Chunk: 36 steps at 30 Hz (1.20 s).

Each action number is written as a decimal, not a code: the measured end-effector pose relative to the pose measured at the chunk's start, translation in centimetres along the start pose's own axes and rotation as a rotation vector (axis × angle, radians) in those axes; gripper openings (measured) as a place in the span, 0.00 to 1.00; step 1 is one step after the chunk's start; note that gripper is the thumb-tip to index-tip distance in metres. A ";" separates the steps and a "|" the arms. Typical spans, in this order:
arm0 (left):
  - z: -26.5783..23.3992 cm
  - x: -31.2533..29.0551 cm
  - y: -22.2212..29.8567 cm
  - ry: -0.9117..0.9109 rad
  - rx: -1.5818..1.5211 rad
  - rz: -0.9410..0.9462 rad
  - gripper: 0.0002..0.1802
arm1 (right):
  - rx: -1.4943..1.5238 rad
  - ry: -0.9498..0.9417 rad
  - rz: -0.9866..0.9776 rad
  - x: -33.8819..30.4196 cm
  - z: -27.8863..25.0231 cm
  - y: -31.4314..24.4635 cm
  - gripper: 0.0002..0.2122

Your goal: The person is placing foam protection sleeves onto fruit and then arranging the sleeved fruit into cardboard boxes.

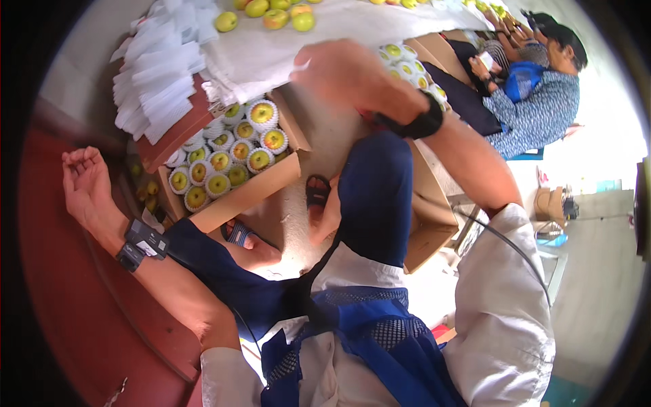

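Observation:
My left hand (87, 182) is raised at the left, palm up and fingers curled in, with nothing visible in it. It is near a red surface and left of a cardboard box (251, 193). Rows of yellow-green apples (218, 184) in white foam nets fill that box. My right hand (342, 74) is stretched over the front edge of a cloth-covered table (254, 44). Motion smears its fingers, and a small white bit shows beside them; whether it holds anything is unclear. Loose apples (275, 19) lie on the cloth, beyond the right hand.
White foam nets (159, 68) are heaped at the table's left end. Another box of netted apples (407, 64) stands at the right, near a seated person (536, 102) in a blue patterned top. An open cardboard box (430, 224) sits beside my right knee. A cable runs along my right arm.

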<state>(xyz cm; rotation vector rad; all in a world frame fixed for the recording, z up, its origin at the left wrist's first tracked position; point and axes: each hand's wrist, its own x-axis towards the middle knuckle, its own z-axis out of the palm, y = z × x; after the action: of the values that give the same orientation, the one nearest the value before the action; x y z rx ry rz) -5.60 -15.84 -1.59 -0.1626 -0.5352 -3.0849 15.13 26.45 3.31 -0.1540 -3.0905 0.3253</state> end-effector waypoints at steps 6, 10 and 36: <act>0.0 0.1 -0.4 0.020 0.118 0.002 0.06 | -0.122 0.189 -0.003 -8.6 -3.3 9.2 0.13; -0.2 0.7 0.1 -0.089 0.128 -0.068 0.07 | -0.134 0.157 0.074 -17.0 2.4 16.1 0.12; 3.4 0.5 -6.5 -0.234 0.220 -0.251 0.05 | -0.214 0.517 1.092 -50.1 20.8 20.2 0.27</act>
<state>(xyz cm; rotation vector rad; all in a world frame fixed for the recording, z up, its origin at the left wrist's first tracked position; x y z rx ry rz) -5.88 -8.52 -0.51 -0.4941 -0.9687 -3.2315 66.03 36.74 -22.25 -1.6149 -2.2246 -0.0519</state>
